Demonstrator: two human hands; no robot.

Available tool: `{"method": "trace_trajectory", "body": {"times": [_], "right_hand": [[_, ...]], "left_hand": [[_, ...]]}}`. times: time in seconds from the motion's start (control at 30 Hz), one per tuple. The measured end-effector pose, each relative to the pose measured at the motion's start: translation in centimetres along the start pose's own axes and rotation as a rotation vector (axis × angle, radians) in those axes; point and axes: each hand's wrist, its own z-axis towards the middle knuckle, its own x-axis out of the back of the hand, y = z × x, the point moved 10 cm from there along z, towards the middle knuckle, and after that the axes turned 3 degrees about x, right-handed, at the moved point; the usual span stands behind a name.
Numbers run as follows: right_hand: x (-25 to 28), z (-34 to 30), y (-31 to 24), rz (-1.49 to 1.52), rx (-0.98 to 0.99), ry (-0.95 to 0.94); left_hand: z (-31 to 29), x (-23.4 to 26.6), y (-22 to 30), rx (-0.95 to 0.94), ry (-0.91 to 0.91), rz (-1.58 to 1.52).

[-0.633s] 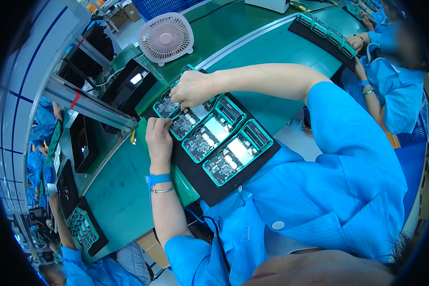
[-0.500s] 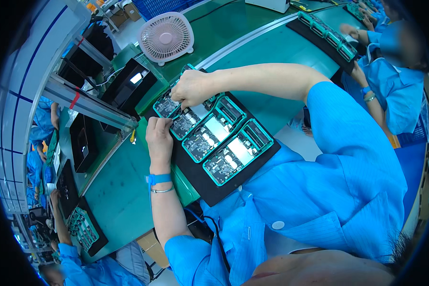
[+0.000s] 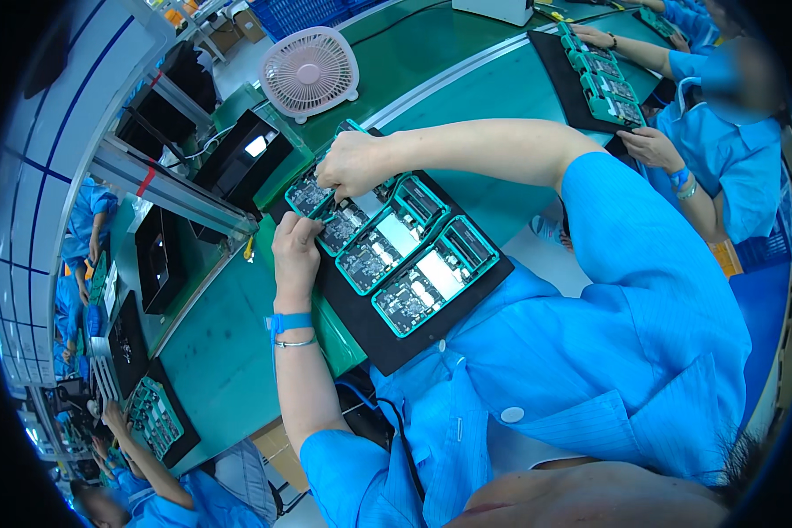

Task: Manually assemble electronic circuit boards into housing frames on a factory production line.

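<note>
A black tray (image 3: 387, 339) lies on the green bench in front of me, carrying a row of teal-framed circuit boards (image 3: 431, 275). My left hand (image 3: 296, 255) rests on the tray's left edge, fingers curled against a board (image 3: 341, 231) near the far end. My right hand (image 3: 352, 165) reaches over from the right and pinches down on the farthest board (image 3: 308, 192); whatever small part sits under its fingertips is hidden. A blue wrist strap and a thin bracelet sit on my left wrist (image 3: 290, 330).
A pink desk fan (image 3: 309, 70) stands beyond the tray. Black screens and a metal rail (image 3: 172, 189) run along the left. A co-worker on the right (image 3: 722, 150) handles a similar tray (image 3: 603, 79); another sits at lower left (image 3: 150, 422).
</note>
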Motion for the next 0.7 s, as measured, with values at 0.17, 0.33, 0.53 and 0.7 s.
{"method": "trace_trajectory", "body": {"times": [0.17, 0.33, 0.53, 0.7], "right_hand": [[2.2, -2.1, -0.6, 0.002, -0.024, 0.122], [3.4, -5.0, -4.4, 0.072, 0.055, 0.148], [1.6, -5.6, -6.1, -0.039, 0.026, 0.068], [2.0, -5.6, -7.2, -0.083, 0.06, 0.14]], "left_hand": [[-0.9, 0.9, 2.2, 0.06, 0.044, -0.028], [-4.0, 1.8, 4.4, 0.175, 0.112, -0.09], [-4.2, 1.2, 5.2, 0.146, 0.094, -0.074], [-4.5, 1.2, 5.1, 0.17, 0.087, -0.092]]}}
